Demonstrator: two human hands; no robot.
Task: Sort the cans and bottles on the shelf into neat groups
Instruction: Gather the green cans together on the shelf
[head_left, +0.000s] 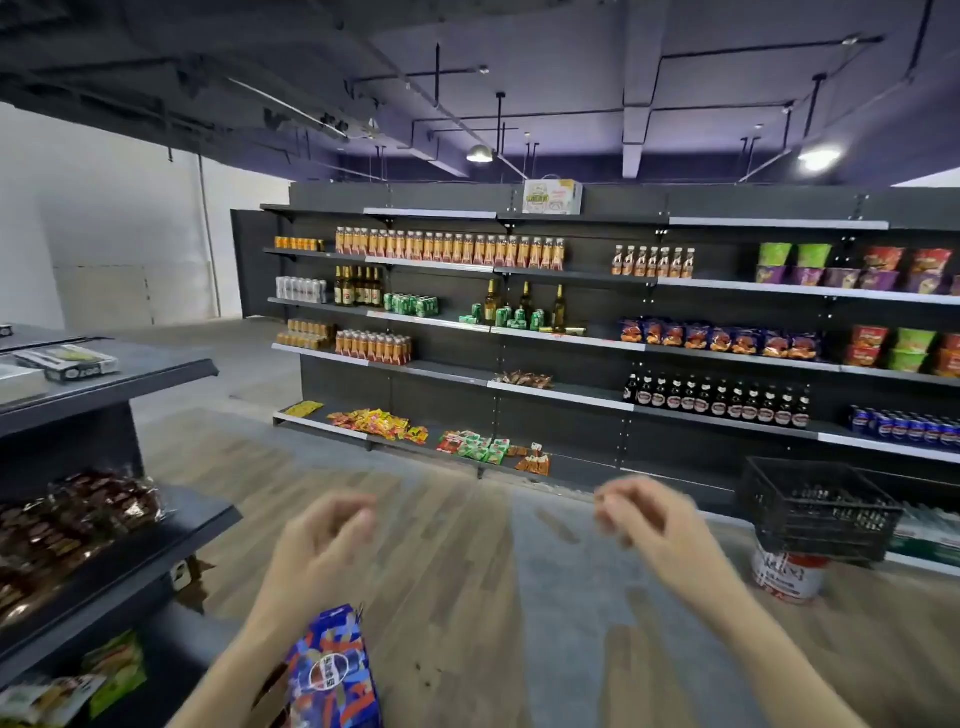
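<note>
Both hands are up in front, well short of the shelf and blurred w/ motion. Left hand (322, 545) at about 7 o'clock of the view, fingers loosely curled, holding nothing. Right hand (641, 519) at about 5 o'clock, fingers also loosely curled, empty as far as the blur lets me tell.

The messy bit is the third shelf (566, 340) from the top, near 12 o'clock from the hands: green cans (506, 317) scattered among tall glass bottles (491, 304) – a few cans look tipped on their sides, and one bottle seems to lie flat at the right end, approx 3 o'clock of the cluster. A tidy pack of green cans (410, 305) sits to the left, at 9 o'clock of the jumble, so that's prob. where loose ones belong.

Handling, my guess: cans are stiff, fairly light, smooth – wrap round the mid-body, thumb opposite fingers; lying ones may roll if nudged. Bottles are heavier, top-heavy, breakable, prob. slick – take them round the body rather than by the neck alone, set down upright w/o knocking neighbours. Tall bottles among cans mean a clumsy reach could topple one.

Nearby: a black crate (821, 512) at 3 o'clock of the right hand, and a blue packet (332, 670) below the left wrist.
</note>
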